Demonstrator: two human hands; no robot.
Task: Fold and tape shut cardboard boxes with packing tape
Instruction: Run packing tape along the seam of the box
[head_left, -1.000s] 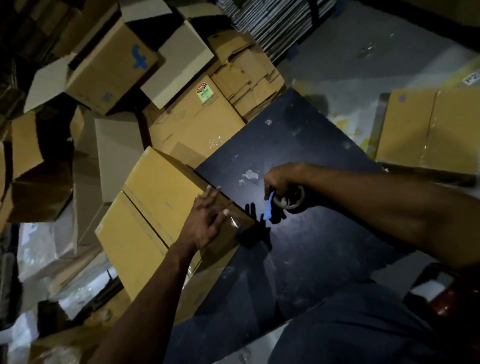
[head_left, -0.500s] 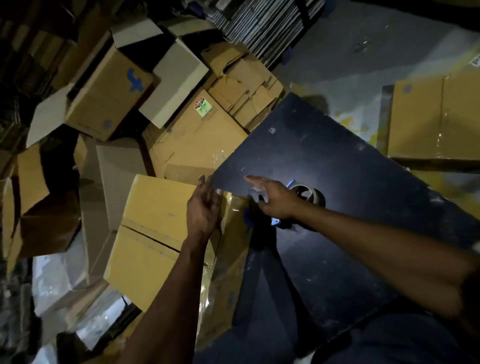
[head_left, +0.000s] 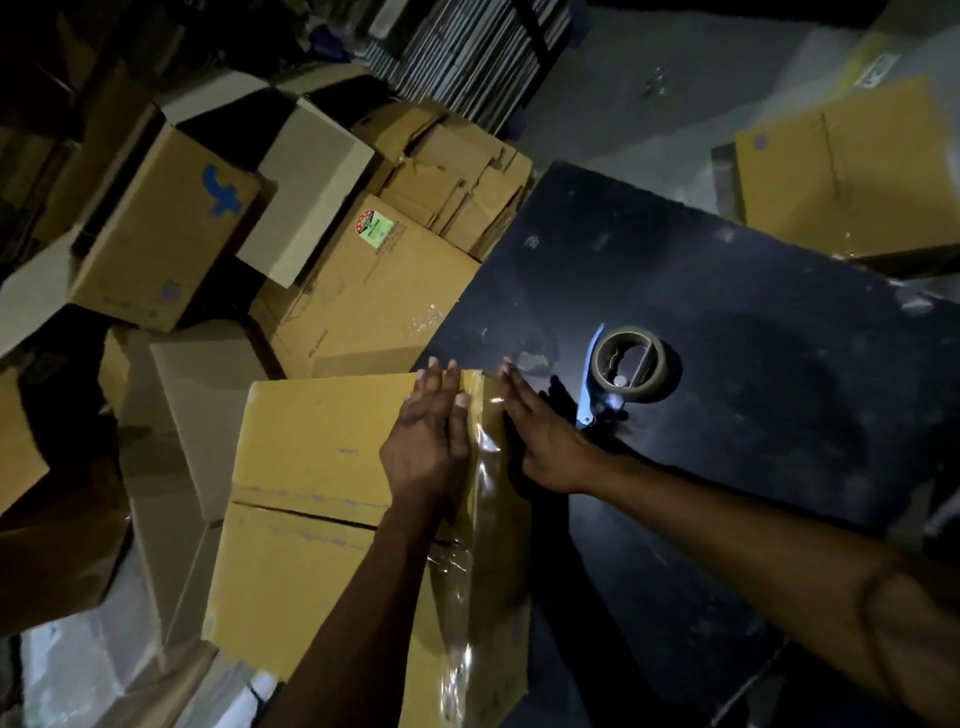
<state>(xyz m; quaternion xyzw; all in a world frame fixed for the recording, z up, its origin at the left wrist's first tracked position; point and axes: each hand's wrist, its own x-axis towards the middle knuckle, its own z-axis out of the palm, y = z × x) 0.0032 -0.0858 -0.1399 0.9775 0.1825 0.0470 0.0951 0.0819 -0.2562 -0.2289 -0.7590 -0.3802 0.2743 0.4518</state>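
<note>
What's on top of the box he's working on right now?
Both hands: the left hand lies flat on the box by its edge, and the right hand presses the adjoining side. Clear tape runs along that edge. Tape beneath the palms is hidden.

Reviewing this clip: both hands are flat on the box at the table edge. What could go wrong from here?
The box hangs past the table edge, so the left hand and right hand pressing could tip it. The tape looks wrinkled and may seal poorly. The tape roll has a blue blade near the right hand.
</note>
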